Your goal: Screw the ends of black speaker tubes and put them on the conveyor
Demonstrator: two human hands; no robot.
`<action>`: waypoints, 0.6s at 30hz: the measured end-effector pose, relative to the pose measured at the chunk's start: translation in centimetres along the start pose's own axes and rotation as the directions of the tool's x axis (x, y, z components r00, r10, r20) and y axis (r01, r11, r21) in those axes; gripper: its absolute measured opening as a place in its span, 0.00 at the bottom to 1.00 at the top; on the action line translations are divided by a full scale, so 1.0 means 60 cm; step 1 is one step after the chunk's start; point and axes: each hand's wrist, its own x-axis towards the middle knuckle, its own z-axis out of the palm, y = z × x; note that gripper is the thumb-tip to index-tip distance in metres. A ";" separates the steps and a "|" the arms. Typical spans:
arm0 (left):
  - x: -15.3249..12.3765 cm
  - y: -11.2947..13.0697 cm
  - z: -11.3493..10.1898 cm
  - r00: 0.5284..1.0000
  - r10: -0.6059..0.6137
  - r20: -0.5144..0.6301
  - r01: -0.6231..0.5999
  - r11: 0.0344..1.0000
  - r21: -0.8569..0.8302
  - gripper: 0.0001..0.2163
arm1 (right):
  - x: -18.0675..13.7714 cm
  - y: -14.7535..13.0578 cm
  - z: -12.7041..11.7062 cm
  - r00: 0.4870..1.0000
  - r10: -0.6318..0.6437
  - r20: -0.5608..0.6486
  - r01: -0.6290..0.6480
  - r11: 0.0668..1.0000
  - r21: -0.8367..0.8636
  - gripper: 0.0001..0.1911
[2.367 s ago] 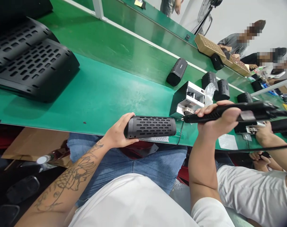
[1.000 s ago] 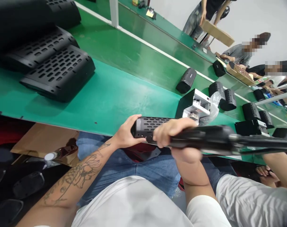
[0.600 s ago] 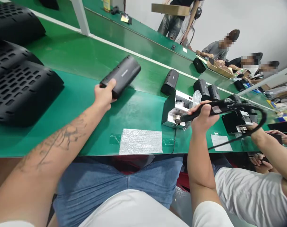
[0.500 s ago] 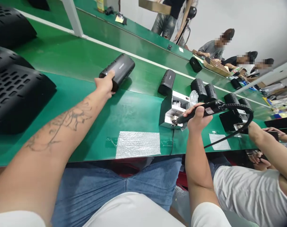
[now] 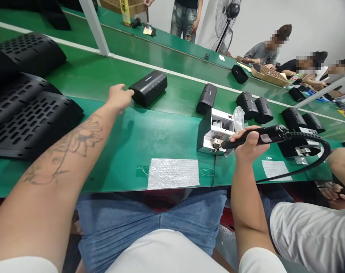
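My left hand (image 5: 120,98) reaches out to the left, its fingers apart and holding nothing. Just beyond its fingertips a black plastic housing (image 5: 150,88) lies on the green surface, long and rounded. On the right, my right hand (image 5: 250,144) is wrapped around a black electric screwdriver (image 5: 270,134) held almost level. A thick black cable (image 5: 327,146) runs from its rear end. The screwdriver's tip is at the front of a small screw feeder (image 5: 216,131), a black and silver box; whether it touches a screw there is too small to tell.
Perforated black covers (image 5: 33,117) are stacked at the left. A bubble-wrap pad (image 5: 173,173) is taped at the table's front edge. More black housings (image 5: 206,98) stand along the green bench. A white post (image 5: 94,26) rises beyond. A co-worker's arm (image 5: 341,167) is close on the right.
My left hand has let go of the black housing and drawn back slightly left; the housing now rests on the bench. My right hand keeps the screwdriver at the feeder. The view has shifted.
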 end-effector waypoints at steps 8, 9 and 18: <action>-0.205 -0.020 -0.304 0.989 -0.117 -0.085 0.144 0.759 0.635 0.68 | -0.007 0.012 -0.004 0.990 0.068 0.121 -0.068 0.998 -0.005 0.28; -0.224 -0.031 -0.333 0.983 -0.152 -0.099 0.179 0.739 0.650 0.69 | -0.009 0.011 -0.006 0.989 0.079 0.124 -0.078 0.997 -0.015 0.28; -0.287 0.008 -0.330 0.983 -0.179 -0.049 0.152 0.629 0.763 0.62 | -0.036 -0.048 -0.024 0.984 0.073 0.165 -0.099 0.982 0.158 0.28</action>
